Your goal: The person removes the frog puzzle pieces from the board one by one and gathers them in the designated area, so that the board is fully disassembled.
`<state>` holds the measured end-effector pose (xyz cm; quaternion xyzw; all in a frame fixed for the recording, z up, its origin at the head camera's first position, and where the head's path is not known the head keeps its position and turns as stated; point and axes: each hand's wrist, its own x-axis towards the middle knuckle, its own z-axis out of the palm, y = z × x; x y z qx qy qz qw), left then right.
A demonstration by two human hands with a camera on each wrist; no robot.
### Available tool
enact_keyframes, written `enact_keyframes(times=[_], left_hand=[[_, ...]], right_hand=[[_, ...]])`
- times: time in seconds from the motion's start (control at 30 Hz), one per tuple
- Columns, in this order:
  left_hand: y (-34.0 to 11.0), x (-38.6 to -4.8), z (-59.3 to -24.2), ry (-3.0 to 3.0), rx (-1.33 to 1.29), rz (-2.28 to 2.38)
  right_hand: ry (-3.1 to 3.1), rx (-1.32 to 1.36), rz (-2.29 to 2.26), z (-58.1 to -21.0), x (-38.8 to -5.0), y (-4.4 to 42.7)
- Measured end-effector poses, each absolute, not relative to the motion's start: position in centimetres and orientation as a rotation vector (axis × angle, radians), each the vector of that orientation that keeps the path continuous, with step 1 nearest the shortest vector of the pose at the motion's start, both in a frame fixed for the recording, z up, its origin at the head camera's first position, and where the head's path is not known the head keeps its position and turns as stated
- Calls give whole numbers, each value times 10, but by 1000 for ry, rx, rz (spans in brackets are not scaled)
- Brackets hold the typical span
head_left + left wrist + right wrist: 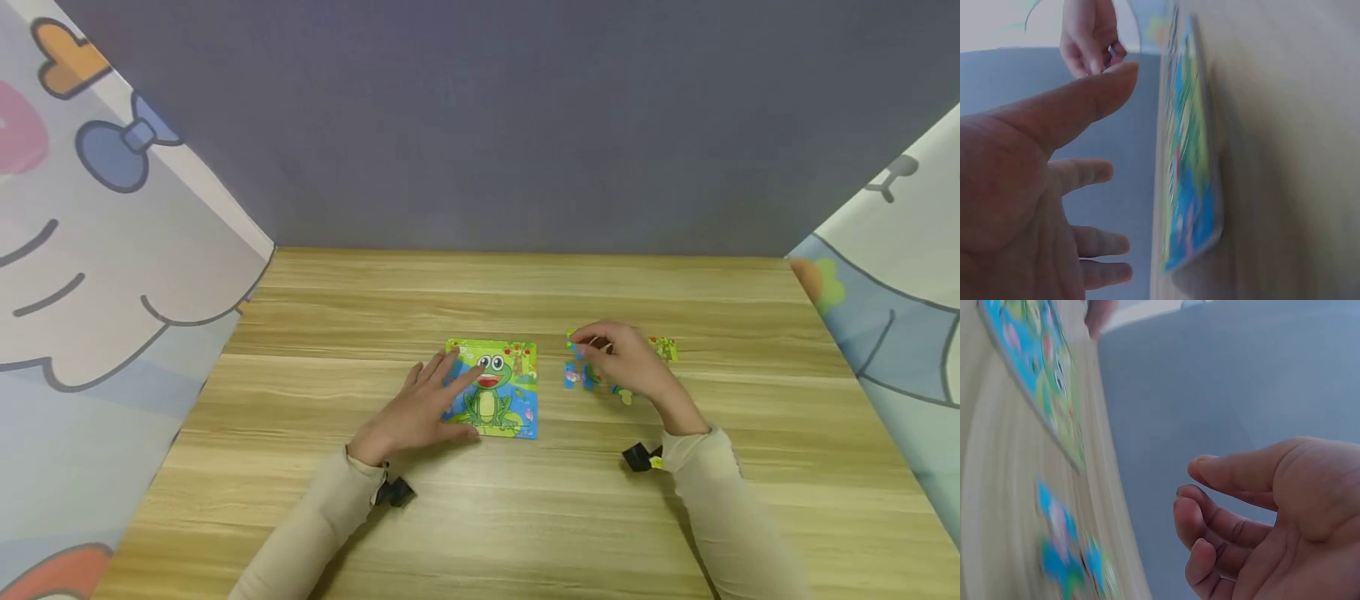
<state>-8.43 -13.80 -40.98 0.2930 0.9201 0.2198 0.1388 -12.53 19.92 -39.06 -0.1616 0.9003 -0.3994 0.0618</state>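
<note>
Your left hand (422, 412) spreads empty above the frog puzzle (519, 398); your loosely curled, empty right hand (627, 362), apparently selecting pieces (573, 377), needs a pinch.

Green-blue frog-patterned board (489, 405), multicoloured pieces (573, 377), tan wood-grained table (540, 517)

From where I stand, this looks like a small screened-off table booth; whether it belongs to a home, a classroom or a studio, I cannot tell. A plain grey wall (525, 125) stands at twelve o'clock, behind a wood-grain tabletop (540, 517). Pale cartoon-printed panels flank it: the left panel (97, 258) at ten o'clock, with a blue bow (112, 157), and the right panel (900, 275) at two. A frog puzzle (487, 404) at the centre suggests play.
</note>
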Motion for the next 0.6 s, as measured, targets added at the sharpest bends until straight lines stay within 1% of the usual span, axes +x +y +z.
enact_keyframes(times=[0.17,0.37,0.6], left_hand=[[-151,-93,-408,2636,757,644],[-160,-99,-413,2577,739,653],[-163,-101,-419,2534,718,637]], right_hand=[[2670,-596,-1223,-393,-124,163],[2582,-724,-1211,-400,-120,121],[2498,-809,-1207,-419,-116,82]])
